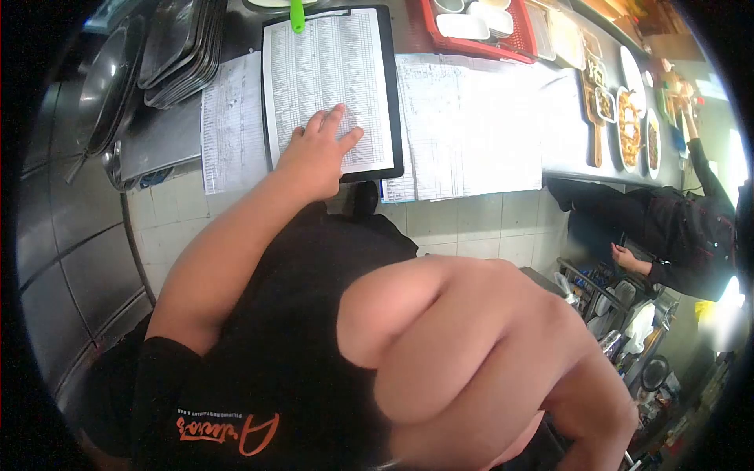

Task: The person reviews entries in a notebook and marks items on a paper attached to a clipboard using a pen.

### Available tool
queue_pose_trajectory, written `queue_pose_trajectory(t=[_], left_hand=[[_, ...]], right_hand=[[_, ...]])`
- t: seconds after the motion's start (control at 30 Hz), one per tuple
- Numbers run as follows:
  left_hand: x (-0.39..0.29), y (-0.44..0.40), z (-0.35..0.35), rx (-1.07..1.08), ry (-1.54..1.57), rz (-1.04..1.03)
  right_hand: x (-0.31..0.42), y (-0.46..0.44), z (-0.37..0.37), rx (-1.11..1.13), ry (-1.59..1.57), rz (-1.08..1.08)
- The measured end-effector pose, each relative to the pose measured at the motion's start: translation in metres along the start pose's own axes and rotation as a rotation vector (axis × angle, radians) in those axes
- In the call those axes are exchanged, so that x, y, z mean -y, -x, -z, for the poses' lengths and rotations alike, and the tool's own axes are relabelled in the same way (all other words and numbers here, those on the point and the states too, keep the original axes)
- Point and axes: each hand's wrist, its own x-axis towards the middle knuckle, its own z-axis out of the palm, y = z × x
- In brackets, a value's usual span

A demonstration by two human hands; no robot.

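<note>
My left hand (320, 153) rests with fingers spread on a printed sheet (326, 74) of dense columns. The sheet lies on a black clipboard (395, 118), which sits on top of other papers on the steel counter. Very close to the camera is my right hand (479, 345), large and raised, with its fingers curled and pressed together. Whatever it may hold is hidden. A bright green object (297, 16) touches the clipboard's far edge.
More printed papers (471, 129) spread right of the clipboard. Stacked metal trays (177, 55) stand left, and a red basket (479, 49) of white containers sits behind. Plated food (628, 129) lines the right counter. A person in dark clothes (667, 231) stands at right near a rack.
</note>
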Motion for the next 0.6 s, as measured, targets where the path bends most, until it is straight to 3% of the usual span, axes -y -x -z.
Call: queue_pose_trajectory(t=[0.6], left_hand=[[0.005,-0.001,-0.006,-0.015,0.004,-0.008]], right_hand=[[-0.01,-0.002,-0.002,0.012,0.005,0.053]])
